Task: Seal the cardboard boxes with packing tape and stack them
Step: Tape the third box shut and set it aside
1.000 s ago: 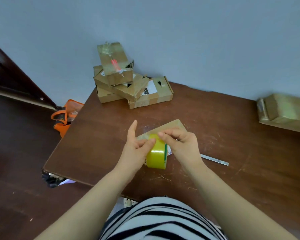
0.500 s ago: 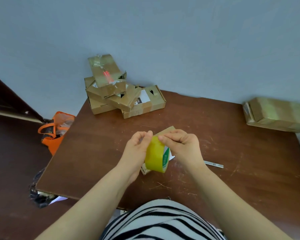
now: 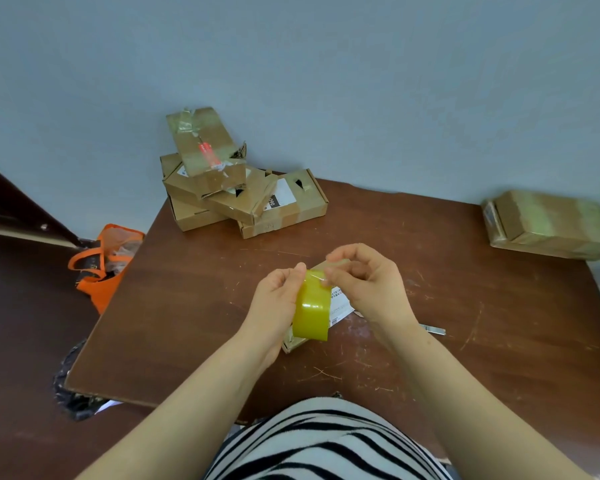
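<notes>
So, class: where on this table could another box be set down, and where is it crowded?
Bare: the left front of the table, between the box stack and the near edge; the far strip between that stack and the lone box; the right front beyond the metal blade. Crowded: the centre, tape roll held over a small box.

A dark brown wooden worktop (image 3: 194,306), scratched and scuffed, stands against the wall. A loose pile of cardboard boxes (image 3: 236,188) sits in its far left corner, and a tape-wrapped box (image 3: 548,223) lies at the far right corner. Near the middle lies a flat labelled box (image 3: 340,306), with a thin metal strip (image 3: 433,329) close by on its right.
</notes>
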Tool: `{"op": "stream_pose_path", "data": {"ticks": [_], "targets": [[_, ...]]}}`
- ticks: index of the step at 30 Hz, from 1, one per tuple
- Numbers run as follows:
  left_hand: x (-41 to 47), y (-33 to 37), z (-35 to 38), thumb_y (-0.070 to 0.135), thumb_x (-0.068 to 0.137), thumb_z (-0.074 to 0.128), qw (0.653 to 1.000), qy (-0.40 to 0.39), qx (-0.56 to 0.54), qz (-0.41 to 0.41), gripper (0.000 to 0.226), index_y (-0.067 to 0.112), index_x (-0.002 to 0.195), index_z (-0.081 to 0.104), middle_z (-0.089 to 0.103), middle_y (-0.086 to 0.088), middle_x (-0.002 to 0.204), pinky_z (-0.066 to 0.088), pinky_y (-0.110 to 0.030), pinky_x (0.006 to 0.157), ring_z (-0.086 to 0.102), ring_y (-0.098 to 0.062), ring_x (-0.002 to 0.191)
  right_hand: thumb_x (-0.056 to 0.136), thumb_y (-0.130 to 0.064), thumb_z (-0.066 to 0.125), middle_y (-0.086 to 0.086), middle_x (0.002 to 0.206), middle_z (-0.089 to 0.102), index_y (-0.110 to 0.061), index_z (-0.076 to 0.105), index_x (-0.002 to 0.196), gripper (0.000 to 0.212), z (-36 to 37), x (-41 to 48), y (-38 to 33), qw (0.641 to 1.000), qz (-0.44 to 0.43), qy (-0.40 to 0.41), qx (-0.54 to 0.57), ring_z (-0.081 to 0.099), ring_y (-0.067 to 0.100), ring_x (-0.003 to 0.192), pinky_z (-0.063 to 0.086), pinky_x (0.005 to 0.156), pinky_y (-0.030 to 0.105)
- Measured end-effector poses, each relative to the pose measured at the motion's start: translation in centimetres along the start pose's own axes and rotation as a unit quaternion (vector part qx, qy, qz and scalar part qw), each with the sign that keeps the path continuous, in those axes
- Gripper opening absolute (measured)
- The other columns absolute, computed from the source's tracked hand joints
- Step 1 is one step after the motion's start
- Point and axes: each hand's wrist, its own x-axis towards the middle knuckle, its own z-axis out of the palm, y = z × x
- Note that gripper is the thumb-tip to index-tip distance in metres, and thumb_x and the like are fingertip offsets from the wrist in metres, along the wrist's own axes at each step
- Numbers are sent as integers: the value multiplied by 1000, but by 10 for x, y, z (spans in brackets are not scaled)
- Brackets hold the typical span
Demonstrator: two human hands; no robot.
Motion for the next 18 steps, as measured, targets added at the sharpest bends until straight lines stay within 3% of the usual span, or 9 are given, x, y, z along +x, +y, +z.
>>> {"op": "stream_pose_path", "data": {"ticks": [4, 8, 12, 15, 18], "targets": [[2, 3, 0, 35, 97, 53, 1000, 1, -11, -13, 27, 9, 96, 61, 65, -17, 97, 48, -53, 96, 62, -26, 91, 82, -2, 67, 6, 86, 72, -13, 77, 88, 15, -1, 3, 6, 999, -11, -18, -43, 64, 14, 78, 51, 69, 24], [1, 6, 1, 31, 98, 52, 1000, -1, -16, -21, 24, 9, 97, 61, 66, -22, 105, 47, -56, 96, 64, -34, 99, 82, -7, 71, -6, 77, 68, -13, 77, 96, 18, -1, 1, 5, 993, -39, -15, -109, 53, -3, 57, 39, 55, 8], [0, 6, 2, 32, 98, 52, 1000, 3, -14, -18, 27, 7, 100, 61, 64, -25, 111, 47, -57, 95, 61, -39, 108, 84, -14, 72, -22, 68, 53, -17, 74, 104, 21, 2, -2, 3, 982, -64, 12, -175, 50, -14, 60, 35, 54, 6], [-1, 6, 3, 33, 97, 52, 1000, 8, -15, -16, 32, 3, 103, 60, 63, -27, 112, 47, -58, 95, 59, -41, 109, 86, -20, 70, -25, 68, 51, -21, 73, 106, 21, 3, -3, 3, 975, -62, 28, -210, 48, -5, 59, 33, 57, 8], [-3, 6, 4, 34, 97, 52, 1000, 3, -9, -11, 29, 6, 98, 61, 63, -26, 111, 47, -56, 95, 60, -39, 109, 89, -24, 65, -18, 81, 60, -24, 71, 106, 18, 5, -5, 2, 962, -68, 28, -262, 48, 2, 68, 41, 66, 20]]}}
